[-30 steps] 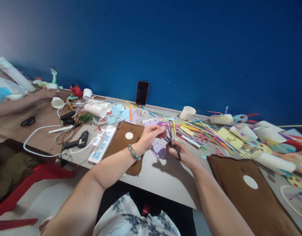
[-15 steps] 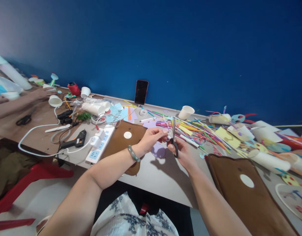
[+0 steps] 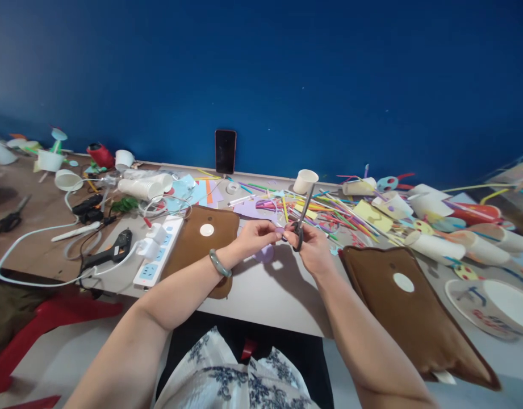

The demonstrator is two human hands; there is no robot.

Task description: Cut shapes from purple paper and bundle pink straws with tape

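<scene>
Black-handled scissors (image 3: 304, 218) stay in my right hand (image 3: 313, 248), their blades pointing up and away from me. My left hand (image 3: 255, 238), with a green bangle on its wrist, pinches a small purple piece (image 3: 279, 232) right beside the scissor handles. The fingertips of both hands are close together. Below them a purple round piece (image 3: 264, 254) shows above the grey table (image 3: 265, 295); whether it is attached to the pinched piece cannot be made out.
A power strip (image 3: 160, 250), a glue gun (image 3: 116, 249) and a brown pad (image 3: 182, 247) lie left. Colored sticks (image 3: 342, 218) and a paper cup (image 3: 305, 181) are beyond my hands. Another brown pad (image 3: 414, 307) is right. A phone (image 3: 225, 151) leans on the wall.
The view has shifted, so the table items appear further left. The scissors have tilted to the right, and my fingertips have come closer together. The other person's arm has mostly left the view.
</scene>
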